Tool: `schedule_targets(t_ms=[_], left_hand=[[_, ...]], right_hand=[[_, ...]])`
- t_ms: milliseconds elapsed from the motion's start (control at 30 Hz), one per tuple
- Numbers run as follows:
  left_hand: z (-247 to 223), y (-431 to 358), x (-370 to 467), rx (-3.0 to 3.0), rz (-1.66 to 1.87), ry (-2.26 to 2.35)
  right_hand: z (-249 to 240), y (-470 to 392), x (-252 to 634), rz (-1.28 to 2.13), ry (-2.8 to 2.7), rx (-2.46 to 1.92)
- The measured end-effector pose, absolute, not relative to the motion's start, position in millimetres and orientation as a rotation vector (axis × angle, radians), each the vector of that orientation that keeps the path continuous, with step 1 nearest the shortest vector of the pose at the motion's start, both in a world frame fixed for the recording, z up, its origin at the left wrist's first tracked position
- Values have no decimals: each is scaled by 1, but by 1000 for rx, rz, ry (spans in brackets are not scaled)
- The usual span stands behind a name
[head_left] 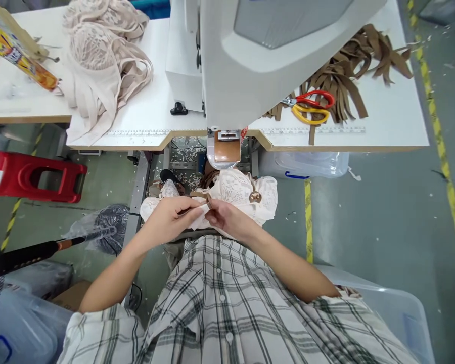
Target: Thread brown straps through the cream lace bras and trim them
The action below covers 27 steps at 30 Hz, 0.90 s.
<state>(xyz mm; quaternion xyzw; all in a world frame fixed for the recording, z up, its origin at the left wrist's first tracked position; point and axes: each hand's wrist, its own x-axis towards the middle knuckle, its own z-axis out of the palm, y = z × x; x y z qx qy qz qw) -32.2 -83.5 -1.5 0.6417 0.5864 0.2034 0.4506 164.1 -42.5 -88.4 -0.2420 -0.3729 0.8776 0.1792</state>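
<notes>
A cream lace bra is spread over my lap, below the sewing machine's narrow arm. My left hand is closed in a pinch on a white edge of the bra. Close beside it, my right hand pinches a short brown fabric strip where it meets that edge. The fingertips of both hands almost touch, and the exact join between strip and bra is hidden by them. A round brown piece lies on the right cup.
The white sewing machine stands over the cut-out of the white table. Red-and-yellow scissors rest by a heap of brown strips. More cream bras are piled left. A red stool and plastic bins stand below.
</notes>
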Motion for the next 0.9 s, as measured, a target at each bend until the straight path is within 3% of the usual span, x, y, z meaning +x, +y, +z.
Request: schedule_targets(t_ms=[100, 200, 367, 533, 700, 900], left_hand=[[-3, -75, -32, 1530, 468, 1422], [-12, -70, -37, 1524, 399, 1403], [-41, -74, -31, 1675, 747, 2067], [-69, -78, -6, 1127, 822, 1567], [-66, -72, 7, 1033, 1012, 1579], [-44, -77, 8, 1155, 985, 1573]], right_hand=[[-90, -40, 158, 2557, -424, -745], [-88, -36, 159, 2439, -311, -797], [-94, -40, 162, 1765, -922, -1010], [-118, -46, 159, 1053, -1732, -957], [-126, -46, 166, 852, -1993, -846], [-96, -28, 173, 727, -1924, -853]])
